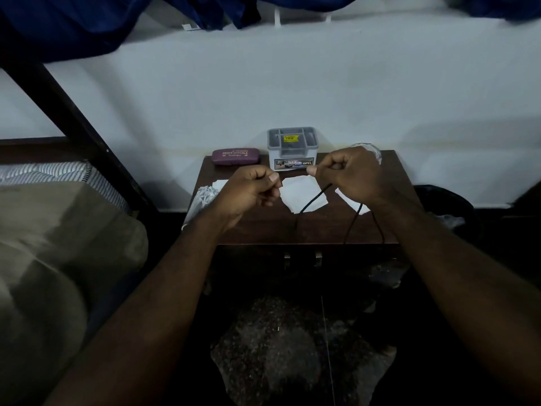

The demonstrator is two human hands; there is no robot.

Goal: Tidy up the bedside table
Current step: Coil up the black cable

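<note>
Head view. Fingers of the right hand point(348, 177) are curled round a black cable point(314, 199), thumb tip forward. Slack strands hang from the fist and cross the near edge of the bedside table point(263, 227). This grip suggests the cable is being gathered into a coil for storage.

Fingers of the left hand point(248, 191) are also curled, with the thumb pressed on the forefinger as in a pinch. Whether an end of the cable lies in that pinch cannot be told in the dim light. Both hands hover above the middle of the tabletop, close together but apart.

- **Beneath the hands:** sheets of white paper point(304, 189) lie loose at the centre and towards the right edge.
- **Left edge:** a white tangled item point(205, 194), possibly a second cord, rests here.
- **Far edge, against the wall:** a maroon spectacle case point(235, 156) lies at the left corner. A grey compartment organiser point(292, 148) stands at the middle, probably the intended store for small items. A clear glass point(370, 150) stands at the right corner, partly hidden by the right hand.

A pillow point(58, 244) lies on the bed to the left of the table.
</note>
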